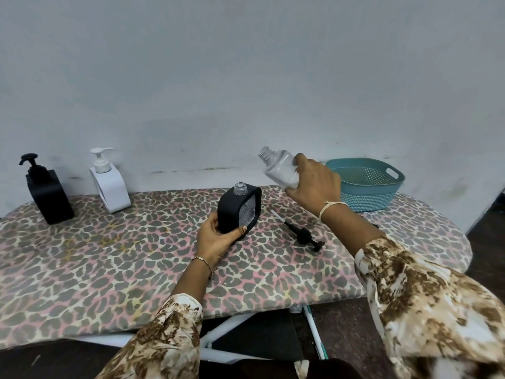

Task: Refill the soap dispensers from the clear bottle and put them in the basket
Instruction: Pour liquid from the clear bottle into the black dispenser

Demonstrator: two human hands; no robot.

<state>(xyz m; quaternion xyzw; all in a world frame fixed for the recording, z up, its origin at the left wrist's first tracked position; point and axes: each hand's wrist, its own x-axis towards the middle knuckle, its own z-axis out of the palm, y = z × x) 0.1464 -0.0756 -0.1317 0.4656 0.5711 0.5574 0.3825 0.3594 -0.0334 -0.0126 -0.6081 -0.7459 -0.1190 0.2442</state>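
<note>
Grips with the fingers [240, 229] of the left hand [216, 239] the lower edge of a black dispenser [232, 212] — thumb on the front face, the rest curled behind. Steadies it standing on the leopard-print worktop [109, 255], pump off, clear threaded neck open at the top.

Holds in the right hand [314, 184], fingers wrapped round its body, the clear bottle [278, 168] — lifted off the worktop, above and to the right of the dispenser, tipped so its uncapped neck points up and to the left, not over the dispenser's mouth. Cannot tell how much liquid is inside.

Shows, just right of the held dispenser and under the right wrist, a detached black pump [303, 233] lying flat on the worktop, tube toward the back. Shows a teal basket [355, 161] at the back right, near the wall, behind the right hand. Shows at the far left, well apart from both hands, a capped black dispenser [50, 198] and a white dispenser [109, 187] side by side, pumps on.
</note>
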